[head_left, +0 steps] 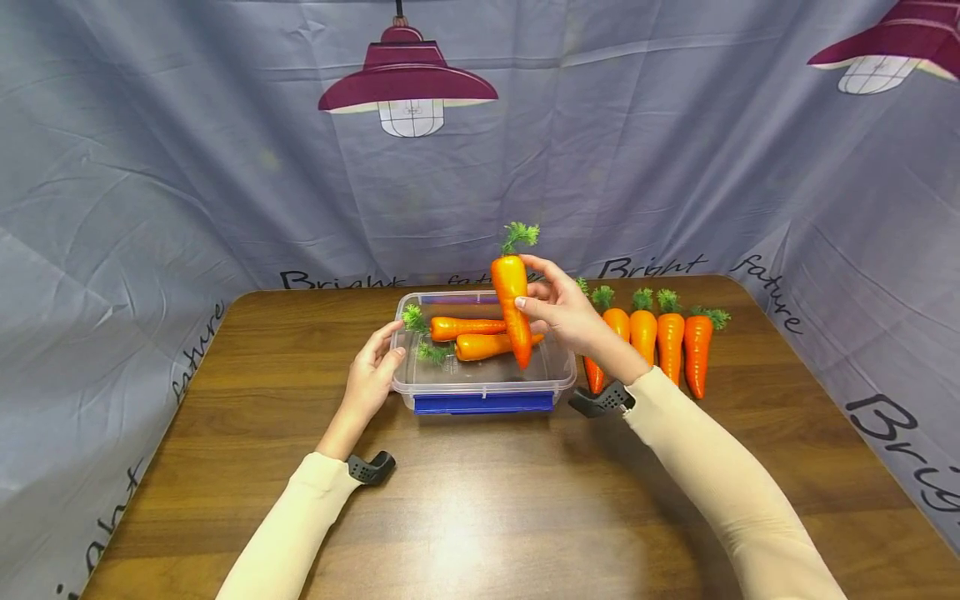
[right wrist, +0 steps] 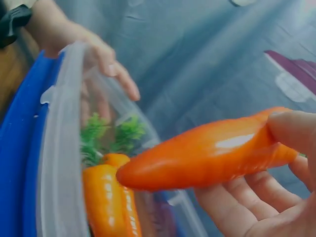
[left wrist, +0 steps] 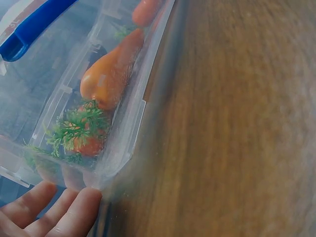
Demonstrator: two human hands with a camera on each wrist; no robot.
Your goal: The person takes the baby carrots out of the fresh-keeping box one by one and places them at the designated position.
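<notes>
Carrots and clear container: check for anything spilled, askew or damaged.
Nothing stands out. Two carrots lie side by side in the container, the right hand holds another carrot above them, and other carrots lie in a row on the table, partly hidden by the right arm. No spill or damage shows.

black slanted lettering [head_left: 651, 266] on the wrinkled grey-blue fabric curtain [head_left: 600, 167] reads "bright" and "fature", repeated along the back and both sides; some words are partly cut off.
</notes>
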